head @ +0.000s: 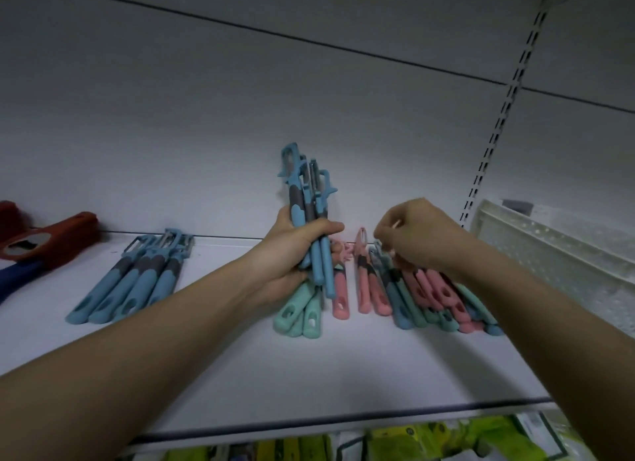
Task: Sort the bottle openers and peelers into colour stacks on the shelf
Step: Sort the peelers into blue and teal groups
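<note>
- The person's left hand [292, 251] is wrapped round a bundle of blue peelers [311, 220], thumb across the front, holding them upright above the middle of the shelf [240, 364], blades pointing up toward the back wall.
- The right hand [417, 235] hovers over the mixed pile [436, 295], fingers curled down into it; it looks to be picking at a blade end, but what it pinches, if anything, I cannot tell, as the fingertips are blurred.
- That mixed pile of pink, teal and blue peelers lies toward the right end of the shelf, handles fanned toward the front edge.
- Just below the left hand lie a few teal peelers [300, 313], handles toward the front edge, with two pink peelers [354, 292] beside them on the right.
- A tidy row of blue peelers [137, 282] lies side by side left of the middle, blades toward the back edge.
- At the far left end sit a red bottle opener [48, 244] and the end of a dark blue one [17, 278], the red one partly over the blue.
- A white perforated basket [556, 254] stands at the right end of the shelf, near the slotted upright.
- Yellow-green packets [412, 443] show on the level beneath the front edge.
</note>
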